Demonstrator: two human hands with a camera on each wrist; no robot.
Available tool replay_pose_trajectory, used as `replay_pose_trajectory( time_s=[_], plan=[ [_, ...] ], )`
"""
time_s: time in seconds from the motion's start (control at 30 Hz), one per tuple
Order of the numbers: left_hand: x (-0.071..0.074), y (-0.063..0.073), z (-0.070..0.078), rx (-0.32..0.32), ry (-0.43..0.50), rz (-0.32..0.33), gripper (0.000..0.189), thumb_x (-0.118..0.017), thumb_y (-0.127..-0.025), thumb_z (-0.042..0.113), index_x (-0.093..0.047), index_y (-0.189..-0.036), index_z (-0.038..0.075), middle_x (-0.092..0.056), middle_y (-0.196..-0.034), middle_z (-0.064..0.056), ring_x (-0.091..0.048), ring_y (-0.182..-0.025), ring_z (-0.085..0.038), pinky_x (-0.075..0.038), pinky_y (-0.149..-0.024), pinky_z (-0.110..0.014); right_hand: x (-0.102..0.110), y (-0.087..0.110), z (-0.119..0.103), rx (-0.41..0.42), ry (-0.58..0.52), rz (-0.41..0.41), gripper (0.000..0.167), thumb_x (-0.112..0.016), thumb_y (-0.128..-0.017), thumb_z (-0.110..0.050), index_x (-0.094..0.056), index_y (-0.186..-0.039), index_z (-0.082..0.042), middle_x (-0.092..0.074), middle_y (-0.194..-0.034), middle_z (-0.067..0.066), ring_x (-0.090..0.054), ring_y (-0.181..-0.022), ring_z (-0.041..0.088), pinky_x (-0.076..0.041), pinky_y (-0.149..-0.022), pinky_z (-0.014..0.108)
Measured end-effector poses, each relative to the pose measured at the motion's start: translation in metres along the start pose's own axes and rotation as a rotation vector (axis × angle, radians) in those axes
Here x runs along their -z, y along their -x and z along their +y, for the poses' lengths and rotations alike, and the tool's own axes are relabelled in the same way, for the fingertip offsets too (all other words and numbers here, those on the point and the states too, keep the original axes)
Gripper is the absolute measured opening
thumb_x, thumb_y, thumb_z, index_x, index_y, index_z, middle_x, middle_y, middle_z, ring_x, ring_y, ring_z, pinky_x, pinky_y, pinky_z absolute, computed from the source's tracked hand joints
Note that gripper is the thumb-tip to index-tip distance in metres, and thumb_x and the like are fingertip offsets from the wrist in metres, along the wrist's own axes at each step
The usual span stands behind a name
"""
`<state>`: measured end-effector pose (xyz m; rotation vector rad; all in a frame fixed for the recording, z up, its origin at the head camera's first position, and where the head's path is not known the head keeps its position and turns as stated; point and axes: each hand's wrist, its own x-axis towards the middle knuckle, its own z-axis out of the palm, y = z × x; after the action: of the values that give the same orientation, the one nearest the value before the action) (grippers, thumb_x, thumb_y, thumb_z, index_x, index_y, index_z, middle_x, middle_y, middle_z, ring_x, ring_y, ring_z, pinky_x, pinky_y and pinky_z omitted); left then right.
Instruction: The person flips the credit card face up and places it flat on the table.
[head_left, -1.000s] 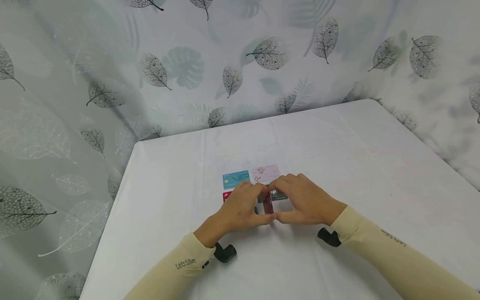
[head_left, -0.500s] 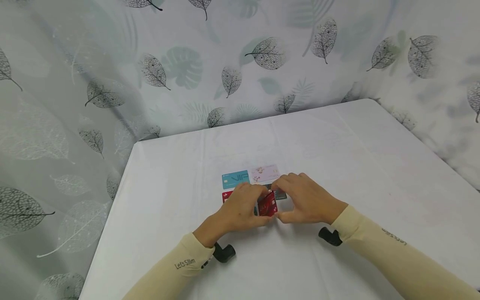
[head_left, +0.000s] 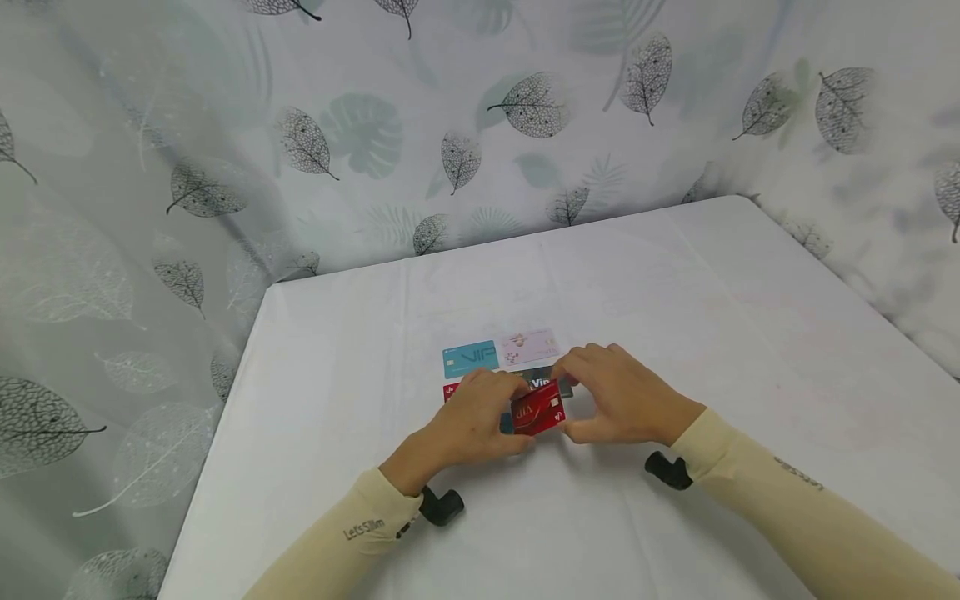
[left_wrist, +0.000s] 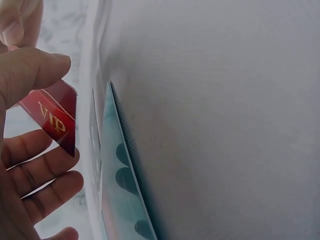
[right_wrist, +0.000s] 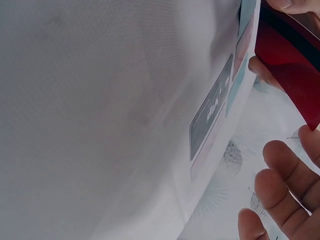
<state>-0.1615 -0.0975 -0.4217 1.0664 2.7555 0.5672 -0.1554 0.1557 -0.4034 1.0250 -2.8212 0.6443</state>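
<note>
Between both hands a red VIP card (head_left: 538, 407) stands tilted up, its printed face toward me in the head view. My left hand (head_left: 468, 421) pinches its left side, thumb low and fingers at the upper corner. At the right side, my right hand (head_left: 622, 396) holds the corners between thumb and forefinger. The right wrist view shows the card's red back (right_wrist: 287, 65) with a dark stripe. Behind it lies a dark grey Vip card (head_left: 536, 375), partly covered. Another red card (head_left: 450, 390) and a teal card (head_left: 506, 422) peek out beside my left hand.
A blue VIP card (head_left: 470, 359) and a pale pink card (head_left: 529, 347) lie side by side in the back row. The white-covered table (head_left: 345, 358) meets a leaf-patterned curtain (head_left: 375, 133) at its back. Black wrist cameras sit under both sleeves.
The red card has turned from nearly edge-on to showing its face and shifted slightly right. My right hand has moved a little right, uncovering more of the dark grey card.
</note>
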Motion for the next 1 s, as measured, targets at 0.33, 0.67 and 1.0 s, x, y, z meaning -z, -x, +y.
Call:
replay_pose_trajectory(
  time_s=[0.33,0.67,1.0],
  plan=[
    [0.001,0.004,-0.003,0.025,-0.019,-0.014,0.063,-0.084,-0.083,0.044,-0.059,-0.133,0.016,-0.067,-0.123,0.003,-0.057,-0.117,-0.013,-0.037,-0.117,-0.041,-0.001,0.006,0.007,-0.040,0.030,-0.024,0.047,-0.082,-0.074,-0.041,-0.066,-0.112,-0.021,-0.065,-0.098,-0.005,-0.053,-0.089,0.008,-0.049,-0.081,0.037],
    [-0.001,0.002,-0.003,0.025,-0.092,-0.036,0.059,-0.082,-0.085,0.048,-0.061,-0.129,0.015,-0.068,-0.121,0.003,-0.059,-0.112,-0.013,-0.034,-0.117,-0.039,-0.006,0.005,0.007,-0.015,0.074,-0.072,0.053,-0.085,-0.075,-0.042,-0.069,-0.119,-0.017,-0.066,-0.104,-0.005,-0.056,-0.092,0.011,-0.049,-0.082,0.040],
    [-0.002,0.000,0.002,0.031,-0.146,-0.061,0.058,-0.080,-0.085,0.051,-0.061,-0.128,0.017,-0.066,-0.126,0.002,-0.057,-0.123,-0.017,-0.030,-0.122,-0.050,-0.013,0.003,0.005,0.019,0.141,-0.101,0.051,-0.085,-0.076,-0.042,-0.071,-0.117,-0.015,-0.068,-0.104,-0.005,-0.059,-0.095,0.015,-0.050,-0.083,0.040]
  ],
)
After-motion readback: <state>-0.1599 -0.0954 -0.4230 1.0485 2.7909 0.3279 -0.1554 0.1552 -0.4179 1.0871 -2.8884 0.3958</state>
